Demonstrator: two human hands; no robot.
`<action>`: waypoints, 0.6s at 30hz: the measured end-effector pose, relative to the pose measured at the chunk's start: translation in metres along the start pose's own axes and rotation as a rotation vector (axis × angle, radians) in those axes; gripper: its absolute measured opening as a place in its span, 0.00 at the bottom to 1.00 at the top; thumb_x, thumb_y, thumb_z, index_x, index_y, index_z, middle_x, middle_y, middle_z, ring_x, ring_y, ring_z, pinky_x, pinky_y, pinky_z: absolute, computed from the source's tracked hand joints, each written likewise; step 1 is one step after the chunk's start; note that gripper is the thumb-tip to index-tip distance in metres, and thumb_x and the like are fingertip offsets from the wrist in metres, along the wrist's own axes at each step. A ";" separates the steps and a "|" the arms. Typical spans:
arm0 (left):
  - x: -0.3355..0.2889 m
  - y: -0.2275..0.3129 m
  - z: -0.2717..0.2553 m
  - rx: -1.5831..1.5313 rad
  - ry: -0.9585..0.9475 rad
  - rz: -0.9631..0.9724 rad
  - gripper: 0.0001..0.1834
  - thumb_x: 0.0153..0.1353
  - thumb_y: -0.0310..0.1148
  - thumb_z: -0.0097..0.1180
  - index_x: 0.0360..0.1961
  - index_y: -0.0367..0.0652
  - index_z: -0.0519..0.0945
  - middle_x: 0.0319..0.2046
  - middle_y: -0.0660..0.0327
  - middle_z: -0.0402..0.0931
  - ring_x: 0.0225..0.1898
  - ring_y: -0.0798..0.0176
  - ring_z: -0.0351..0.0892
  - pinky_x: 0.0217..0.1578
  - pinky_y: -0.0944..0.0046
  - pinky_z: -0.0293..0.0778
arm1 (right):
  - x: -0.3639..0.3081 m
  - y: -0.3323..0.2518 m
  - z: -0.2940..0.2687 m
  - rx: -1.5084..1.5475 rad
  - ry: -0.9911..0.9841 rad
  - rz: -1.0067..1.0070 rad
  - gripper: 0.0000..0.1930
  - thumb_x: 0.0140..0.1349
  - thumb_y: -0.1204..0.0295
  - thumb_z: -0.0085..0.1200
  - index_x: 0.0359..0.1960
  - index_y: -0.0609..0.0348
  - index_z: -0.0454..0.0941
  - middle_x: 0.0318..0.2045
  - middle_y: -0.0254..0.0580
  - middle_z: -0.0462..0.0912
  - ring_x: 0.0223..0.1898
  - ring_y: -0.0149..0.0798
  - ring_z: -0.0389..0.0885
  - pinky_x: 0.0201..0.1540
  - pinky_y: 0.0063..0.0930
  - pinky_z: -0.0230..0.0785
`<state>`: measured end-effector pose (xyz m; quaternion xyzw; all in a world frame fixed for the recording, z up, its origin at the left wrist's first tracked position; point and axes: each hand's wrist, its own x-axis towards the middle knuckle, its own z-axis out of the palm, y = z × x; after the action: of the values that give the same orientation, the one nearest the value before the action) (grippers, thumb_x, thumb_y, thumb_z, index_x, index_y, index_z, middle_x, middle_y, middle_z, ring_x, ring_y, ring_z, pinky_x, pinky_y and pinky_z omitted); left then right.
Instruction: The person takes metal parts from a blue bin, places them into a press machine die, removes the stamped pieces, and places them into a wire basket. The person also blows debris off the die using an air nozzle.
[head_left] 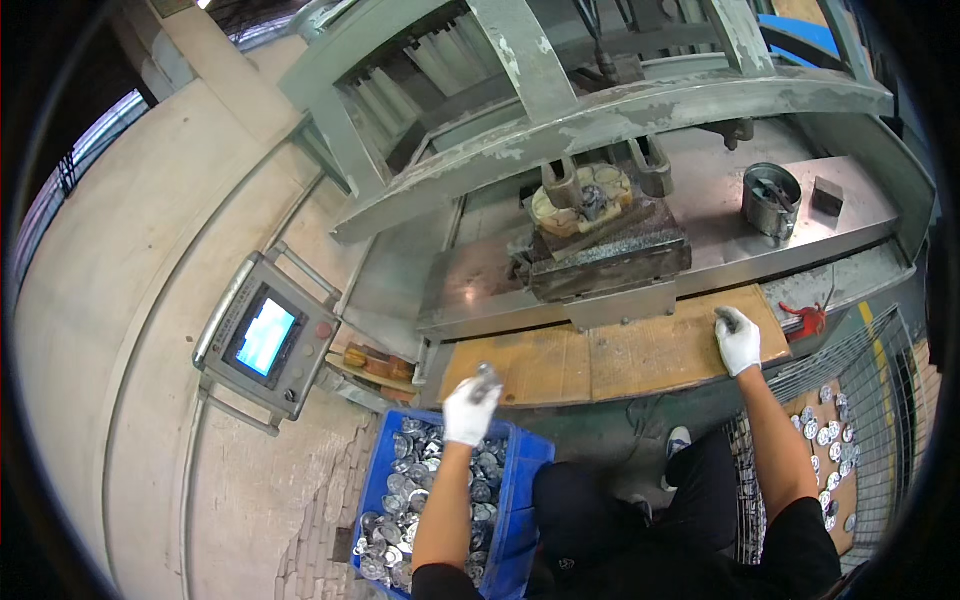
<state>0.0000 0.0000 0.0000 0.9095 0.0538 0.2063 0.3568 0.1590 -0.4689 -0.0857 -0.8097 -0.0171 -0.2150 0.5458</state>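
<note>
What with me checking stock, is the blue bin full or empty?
Looks well filled: metal parts heap across the blue bin, wall to wall; exact depth hidden.

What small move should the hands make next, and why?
Probably bring the left hand, with its metal piece, up toward the fixture: the piece shows past the far rim of the blue bin of metal parts, and the fixture stands ahead, between it and the right hand. Whether the grey shape atop it is loose, I cannot tell.
</note>
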 end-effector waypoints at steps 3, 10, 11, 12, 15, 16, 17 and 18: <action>0.024 0.040 0.032 0.189 -0.053 0.169 0.22 0.53 0.29 0.65 0.52 0.47 0.81 0.37 0.57 0.82 0.33 0.59 0.83 0.40 0.63 0.79 | 0.007 -0.005 0.003 -0.004 0.010 -0.008 0.11 0.59 0.78 0.54 0.43 0.66 0.82 0.37 0.50 0.87 0.38 0.36 0.86 0.44 0.26 0.76; 0.035 0.063 0.062 0.456 -0.419 0.192 0.19 0.57 0.38 0.60 0.51 0.52 0.81 0.46 0.52 0.80 0.49 0.49 0.79 0.51 0.54 0.74 | -0.001 -0.013 0.003 0.001 -0.024 0.018 0.11 0.59 0.78 0.54 0.43 0.67 0.82 0.38 0.51 0.86 0.41 0.40 0.86 0.46 0.27 0.76; 0.035 0.065 0.064 0.458 -0.411 0.161 0.19 0.57 0.41 0.61 0.50 0.52 0.81 0.44 0.54 0.80 0.47 0.50 0.79 0.50 0.54 0.74 | 0.000 -0.010 0.002 -0.001 -0.020 0.021 0.11 0.59 0.78 0.54 0.43 0.67 0.82 0.38 0.51 0.86 0.41 0.40 0.86 0.46 0.27 0.76; 0.034 0.063 0.064 0.462 -0.414 0.160 0.19 0.57 0.41 0.61 0.50 0.52 0.81 0.44 0.54 0.80 0.47 0.50 0.79 0.50 0.54 0.74 | -0.001 -0.011 0.003 0.004 -0.022 0.020 0.11 0.59 0.78 0.54 0.43 0.67 0.82 0.38 0.51 0.86 0.40 0.39 0.86 0.46 0.27 0.76; 0.029 0.059 0.068 0.434 -0.336 0.075 0.19 0.58 0.46 0.59 0.48 0.52 0.82 0.48 0.53 0.77 0.49 0.48 0.78 0.51 0.53 0.74 | -0.002 -0.006 0.006 0.032 -0.013 0.023 0.11 0.59 0.78 0.54 0.43 0.67 0.82 0.37 0.49 0.87 0.39 0.37 0.86 0.45 0.26 0.76; 0.028 0.059 0.070 0.455 -0.284 0.054 0.18 0.58 0.46 0.60 0.46 0.50 0.83 0.44 0.53 0.78 0.47 0.48 0.79 0.49 0.54 0.75 | -0.003 -0.005 0.007 0.051 0.001 0.020 0.11 0.60 0.78 0.54 0.43 0.66 0.82 0.36 0.49 0.87 0.38 0.36 0.86 0.44 0.26 0.76; 0.027 0.059 0.072 0.475 -0.231 0.034 0.17 0.58 0.46 0.62 0.43 0.47 0.84 0.40 0.53 0.78 0.45 0.48 0.79 0.47 0.55 0.75 | -0.003 -0.004 0.007 0.053 -0.001 0.026 0.11 0.60 0.78 0.54 0.43 0.66 0.82 0.36 0.49 0.87 0.38 0.36 0.86 0.44 0.26 0.76; 0.026 0.058 0.076 0.475 -0.231 0.028 0.17 0.58 0.46 0.62 0.43 0.47 0.84 0.40 0.53 0.78 0.45 0.48 0.79 0.47 0.55 0.75 | -0.001 -0.005 0.004 0.041 0.003 0.017 0.11 0.60 0.78 0.54 0.42 0.66 0.82 0.36 0.48 0.87 0.37 0.35 0.86 0.43 0.26 0.76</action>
<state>0.0528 -0.0842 -0.0026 0.9860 0.0471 0.0873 0.1341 0.1579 -0.4626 -0.0827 -0.7980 -0.0136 -0.2111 0.5643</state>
